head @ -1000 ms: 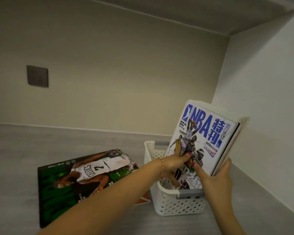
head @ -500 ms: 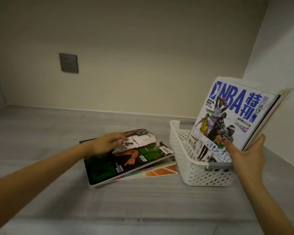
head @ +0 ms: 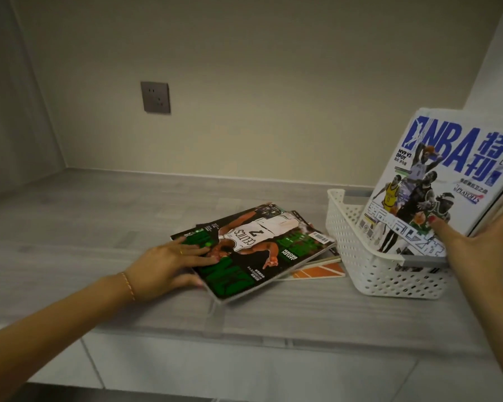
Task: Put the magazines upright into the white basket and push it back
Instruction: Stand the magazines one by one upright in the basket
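A white perforated basket [head: 369,274] stands on the grey counter at the right. Upright in it leans a white and blue NBA magazine [head: 447,181], tilted to the right, with my right hand [head: 476,245] gripping its lower right edge, thumb on the cover. To the basket's left lies a flat stack of magazines; the top one is a green Celtics magazine [head: 256,250]. An orange-cornered magazine [head: 317,269] shows beneath it. My left hand [head: 166,265] grips the green magazine's left edge, fingers on the cover and thumb under the near corner.
The grey counter [head: 99,227] sits in a recess with a back wall, a left wall and a right wall close beside the basket. A dark wall socket [head: 155,97] is on the back wall. The counter's front edge [head: 244,332] runs below the stack.
My left hand left the NBA magazine, crossed to the flat stack and took hold of the green magazine's left edge. My right hand still holds the NBA magazine in the basket.
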